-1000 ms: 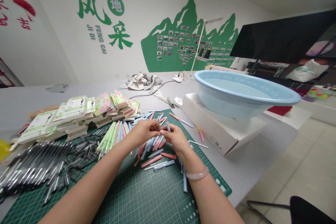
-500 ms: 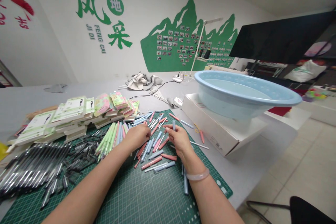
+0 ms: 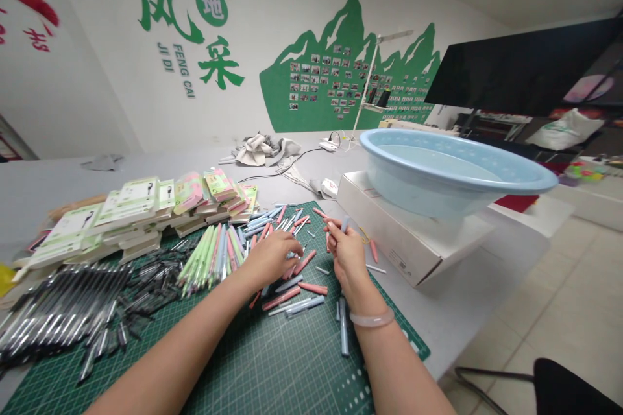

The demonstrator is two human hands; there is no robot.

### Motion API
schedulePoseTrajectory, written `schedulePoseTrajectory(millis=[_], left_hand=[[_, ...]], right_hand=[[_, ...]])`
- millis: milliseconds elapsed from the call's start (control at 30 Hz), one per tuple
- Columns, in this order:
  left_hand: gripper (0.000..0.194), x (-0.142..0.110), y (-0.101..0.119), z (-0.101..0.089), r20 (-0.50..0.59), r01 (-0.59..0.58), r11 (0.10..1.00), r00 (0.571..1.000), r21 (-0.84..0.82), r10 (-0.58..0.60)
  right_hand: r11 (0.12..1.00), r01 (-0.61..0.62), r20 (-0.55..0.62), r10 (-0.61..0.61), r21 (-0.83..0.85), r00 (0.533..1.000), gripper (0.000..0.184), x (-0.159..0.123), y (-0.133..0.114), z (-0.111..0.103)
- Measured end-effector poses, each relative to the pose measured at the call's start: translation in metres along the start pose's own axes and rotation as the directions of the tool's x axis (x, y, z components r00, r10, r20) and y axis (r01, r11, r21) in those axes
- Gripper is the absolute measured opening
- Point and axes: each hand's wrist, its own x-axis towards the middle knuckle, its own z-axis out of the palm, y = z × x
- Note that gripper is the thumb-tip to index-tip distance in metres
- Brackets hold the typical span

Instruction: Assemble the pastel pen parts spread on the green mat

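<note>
My R hand is closed on a slim lt-blue plastic pen tube, end poking up. My L hand, half curled, is over a loose pile of red & blue plastic pen parts; can't tell if it grips any. Pile's under L & btwn both, on the green gridded cutting mat.

Tabletop carries a cutting mat. Loose pen parts lie on the mat; a row of pens lies to their left, stacked packs behind that row. Right of mat: basin on carton. Cloth lies at rear.
</note>
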Motion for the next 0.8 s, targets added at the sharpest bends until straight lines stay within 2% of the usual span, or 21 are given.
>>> schedulePoseTrajectory(millis=[133, 333, 567, 700, 800], left_hand=[[0.015, 0.006, 0.014, 0.014, 0.022, -0.105, 0.993, 0.994, -0.054, 0.107], [0.013, 0.020, 0.022, 0.032, 0.021, -0.135, 0.991, 0.991, 0.005, 0.135], [0.008, 0.032, 0.035, 0.053, 0.060, -0.176, 0.977, 0.984, 0.124, 0.170], [0.008, 0.027, 0.038, 0.048, 0.075, -0.187, 0.974, 0.981, 0.129, 0.178], [0.009, 0.019, 0.035, 0.033, 0.036, -0.137, 0.990, 0.990, 0.015, 0.137]], right_hand=[[0.999, 0.032, -0.020, -0.031, 0.019, 0.999, 0.029, 0.002, -0.002, -0.002], [0.999, 0.043, 0.026, -0.043, 0.017, 0.999, 0.031, -0.001, -0.002, 0.001], [1.000, 0.026, 0.004, -0.026, 0.008, 1.000, 0.029, 0.000, -0.002, 0.000], [0.999, 0.022, 0.036, -0.020, -0.044, 0.999, 0.027, -0.002, -0.004, 0.001], [0.988, 0.068, 0.041, -0.063, -0.138, 0.997, 0.026, -0.003, -0.002, 0.001]])
